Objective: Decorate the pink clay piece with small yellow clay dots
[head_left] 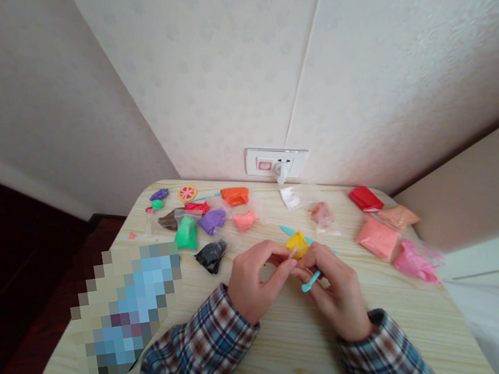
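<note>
Over the middle of the table (291, 354), my two hands meet at the fingertips. My left hand (260, 278) is closed in a pinch, and a small pale bit shows at its fingertips; I cannot make out what it is. My right hand (336, 289) is curled round a light-blue clay modelling tool (310, 282), whose rounded end sticks out toward the left. Just beyond the fingers lies a yellow clay packet (298, 243). A teal modelling knife (288, 230) lies behind it, partly hidden by the packet and my right hand. To the left of my left hand is a black clay bag (211, 256).
Green (186, 233), purple (213, 222) and orange (235, 196) clay bags lie back left, near a purple grape-like piece (159, 194) and a round citrus-like slice (187, 193). Red (365, 198) and pink (415, 261) packets lie right. A blurred blue object (136, 308) is left. A wall socket (277, 162) is behind.
</note>
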`<act>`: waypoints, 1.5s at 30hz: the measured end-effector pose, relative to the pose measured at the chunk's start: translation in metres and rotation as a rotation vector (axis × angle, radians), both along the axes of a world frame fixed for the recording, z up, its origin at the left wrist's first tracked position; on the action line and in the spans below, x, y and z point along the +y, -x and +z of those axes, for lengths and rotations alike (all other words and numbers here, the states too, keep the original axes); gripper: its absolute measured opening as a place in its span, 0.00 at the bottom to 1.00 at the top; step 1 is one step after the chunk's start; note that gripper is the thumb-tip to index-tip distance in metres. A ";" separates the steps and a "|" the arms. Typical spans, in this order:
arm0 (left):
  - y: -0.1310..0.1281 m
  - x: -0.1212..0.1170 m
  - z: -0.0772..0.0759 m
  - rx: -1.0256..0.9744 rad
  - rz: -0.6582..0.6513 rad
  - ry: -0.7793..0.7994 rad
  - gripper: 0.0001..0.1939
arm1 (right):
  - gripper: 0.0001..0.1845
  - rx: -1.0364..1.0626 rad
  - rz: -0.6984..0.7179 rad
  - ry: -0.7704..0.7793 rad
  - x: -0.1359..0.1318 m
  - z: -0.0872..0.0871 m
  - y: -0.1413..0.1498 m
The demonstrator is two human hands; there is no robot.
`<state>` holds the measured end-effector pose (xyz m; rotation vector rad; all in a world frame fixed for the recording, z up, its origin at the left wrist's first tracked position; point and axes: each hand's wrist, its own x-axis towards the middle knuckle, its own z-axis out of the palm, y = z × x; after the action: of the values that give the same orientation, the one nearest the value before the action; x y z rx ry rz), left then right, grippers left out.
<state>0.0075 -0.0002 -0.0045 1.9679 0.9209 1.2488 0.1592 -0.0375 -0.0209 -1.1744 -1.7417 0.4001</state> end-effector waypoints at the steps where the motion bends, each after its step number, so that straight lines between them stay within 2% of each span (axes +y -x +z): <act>1: 0.000 0.000 0.000 -0.004 -0.004 0.001 0.03 | 0.10 0.005 -0.004 0.007 0.000 0.000 0.000; 10: -0.002 0.002 -0.004 -0.054 -0.022 0.073 0.04 | 0.08 0.029 -0.041 0.032 0.000 0.002 0.002; 15: 0.001 0.002 -0.004 -0.066 -0.033 0.095 0.04 | 0.07 0.049 -0.007 0.064 -0.001 0.005 0.003; 25: 0.008 0.003 0.001 0.006 0.075 -0.024 0.07 | 0.08 0.192 0.039 0.138 -0.003 0.006 0.003; 32: 0.008 -0.002 -0.004 -0.051 0.014 0.033 0.17 | 0.09 0.323 0.009 0.186 -0.006 0.004 0.005; 39: 0.011 0.001 0.001 -0.005 -0.140 0.074 0.14 | 0.10 0.494 0.009 0.235 -0.004 0.003 0.002; 45: 0.010 -0.003 -0.005 0.022 -0.162 0.016 0.29 | 0.10 0.540 0.041 0.262 -0.007 0.003 0.004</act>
<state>-0.0024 -0.0031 -0.0097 2.0040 0.7630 1.1269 0.1550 -0.0441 -0.0180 -1.0830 -1.2669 0.9020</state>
